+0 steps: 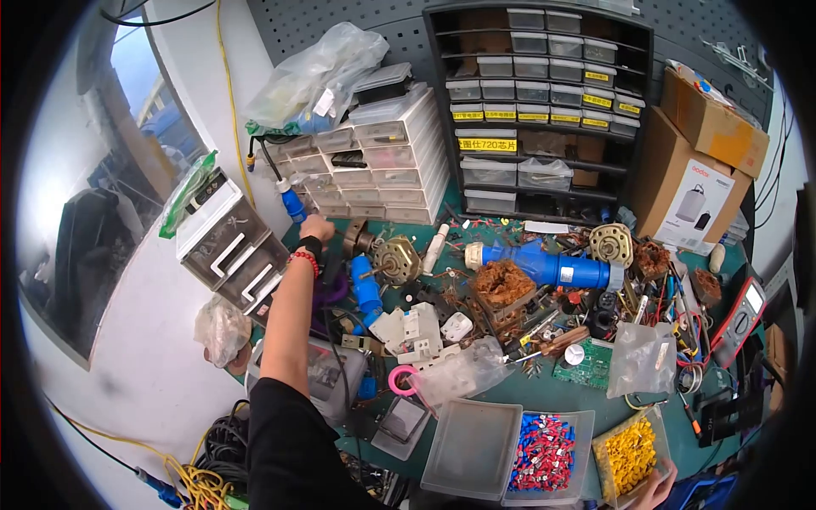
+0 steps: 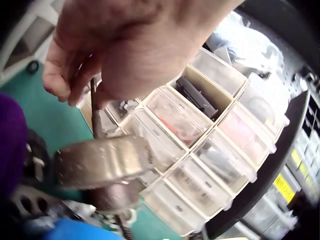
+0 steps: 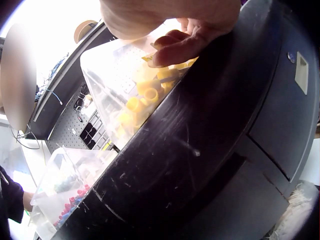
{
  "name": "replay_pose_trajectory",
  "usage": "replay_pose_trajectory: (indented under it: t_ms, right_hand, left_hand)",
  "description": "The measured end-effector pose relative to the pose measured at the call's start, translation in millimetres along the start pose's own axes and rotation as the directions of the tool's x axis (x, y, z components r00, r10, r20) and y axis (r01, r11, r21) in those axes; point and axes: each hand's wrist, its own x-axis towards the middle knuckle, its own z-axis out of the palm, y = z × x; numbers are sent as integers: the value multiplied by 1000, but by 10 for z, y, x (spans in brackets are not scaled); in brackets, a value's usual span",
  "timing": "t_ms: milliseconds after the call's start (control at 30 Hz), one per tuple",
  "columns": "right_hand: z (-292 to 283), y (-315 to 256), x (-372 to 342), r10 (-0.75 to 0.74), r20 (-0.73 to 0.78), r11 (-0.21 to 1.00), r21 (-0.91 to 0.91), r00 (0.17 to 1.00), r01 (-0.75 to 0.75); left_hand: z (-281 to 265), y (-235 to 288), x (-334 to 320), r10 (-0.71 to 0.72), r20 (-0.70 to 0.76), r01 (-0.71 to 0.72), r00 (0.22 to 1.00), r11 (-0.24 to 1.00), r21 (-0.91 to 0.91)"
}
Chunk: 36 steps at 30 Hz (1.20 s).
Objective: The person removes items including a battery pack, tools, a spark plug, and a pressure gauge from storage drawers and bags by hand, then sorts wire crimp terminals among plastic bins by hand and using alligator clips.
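Observation:
My left hand point(image 1: 316, 228) reaches to the back left, its fingers bent downward. Right beside it is a blue plug point(image 1: 291, 202) with a black cord. A brown metal flange point(image 1: 359, 239) lies just right of the hand. In the left wrist view the flange's thin shaft point(image 2: 97, 117) runs up to the fingertips of the left hand point(image 2: 122, 55); I cannot tell whether they pinch it. At the front right, my right hand point(image 1: 656, 491) holds the corner of a clear plastic box point(image 1: 605, 463) of yellow terminals point(image 1: 631, 455). Its bent fingers point(image 3: 175, 51) overlap the terminals in the right wrist view.
A box of red and blue terminals point(image 1: 542, 452) stands beside an opened lid point(image 1: 470, 450). Small drawers point(image 1: 395, 157) line the back. Motor parts, a big blue connector point(image 1: 531, 263), tools and a red multimeter point(image 1: 738, 319) crowd the bench. A grey bin point(image 1: 327, 382) sits under the left arm.

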Motion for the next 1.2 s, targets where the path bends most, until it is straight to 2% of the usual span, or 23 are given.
replay_pose_trajectory:
  t_ms: [33, 67, 100, 167, 233, 300, 333, 367, 400, 433, 467, 500, 533, 567, 633, 767, 833, 900, 933, 1033, 1100, 1167, 1200]
  right_hand:
    - [282, -12, 47, -5, -1, 1000, -2, 1000, 5]
    - [943, -12, 170, -85, -96, 827, -562, 992, 16]
    - [1305, -14, 233, -199, -130, 376, -926, 971, -47]
    - [1311, -7, 222, -199, -142, 395, -917, 970, -53]
    - [1131, 15, 199, -203, -153, 412, -909, 967, -58]
    - [686, 22, 148, -167, -45, 641, -764, 985, 73]
    - [1004, 1, 183, -192, -73, 341, -940, 979, -4]
    - [764, 10, 137, -189, -73, 342, -940, 979, -4]
    - [262, 20, 52, -112, -106, 759, -650, 988, 16]
    - [-154, 28, -18, -32, -96, 981, -194, 995, 13]
    - [-363, 29, -48, -39, -95, 980, -198, 995, 20]
    - [66, 49, 46, -128, -18, 885, -454, 992, 106]
    - [516, 63, 138, -194, 78, 718, -668, 978, 196]
    - [890, 42, 193, -204, 82, 715, -669, 976, 205]
    - [1437, 3, 254, -263, -127, 339, -940, 956, -31]
    - [1392, 25, 236, -257, -207, 384, -918, 944, -97]
    - [1344, 18, 231, -239, -209, 398, -912, 948, -101]
    - [1362, 7, 218, -220, -209, 409, -907, 953, -104]
    - [1415, 5, 229, -213, -216, 430, -896, 953, -107]
    - [1408, 2, 240, -214, -224, 436, -893, 951, -113]
    - [1387, -4, 235, -210, -224, 421, -899, 952, -119]
    - [1388, -17, 236, -194, -215, 396, -910, 957, -124]
    - [1398, -25, 242, -197, -215, 393, -911, 957, -124]
  left_hand:
    - [-83, 32, -95, 15, -97, 4, 995, 981, 193]
    - [-171, 102, -232, 16, -97, 3, 995, 981, 193]
    - [-266, 191, -408, 88, -173, -42, 981, 965, 258]
    - [-360, 285, -569, 157, -249, -68, 956, 941, 332]
    - [-411, 433, -573, 314, -294, -221, 903, 925, 309]
    - [-374, 583, -530, 430, -65, -413, 901, 893, 178]
    - [-298, 634, -572, 363, 72, -346, 929, 921, -182]
    - [-214, 696, -623, 338, 225, -187, 914, 843, -505]
    - [-132, 774, -650, 337, 225, -187, 914, 843, -505]
    - [-41, 863, -659, 299, 302, -59, 905, 793, -606]
    - [37, 943, -665, 274, 382, 74, 883, 723, -687]
    - [117, 992, -655, 282, 383, 71, 880, 718, -692]
    - [205, 1030, -633, 274, 404, 177, 873, 593, -786]
    - [291, 1060, -583, 271, 426, 279, 863, 448, -850]
    - [409, 1075, -425, 313, 420, 299, 852, 367, -881]
    - [542, 1075, -301, 250, 420, 335, 872, 321, -886]
    - [600, 1051, -250, 153, 343, 286, 927, 302, -909]
    - [1096, 462, 639, 225, 334, 252, 915, 327, -911]
    - [1478, 563, 1006, 303, 320, 211, 897, 342, -916]
    - [1113, 549, 633, 243, 401, 272, 883, 431, -860]
    - [1142, 648, 518, 230, 393, 284, 890, 395, -874]
    - [698, 763, -47, 182, 502, 342, 845, 538, -771]
    - [636, 759, -150, 184, 505, 344, 843, 537, -770]
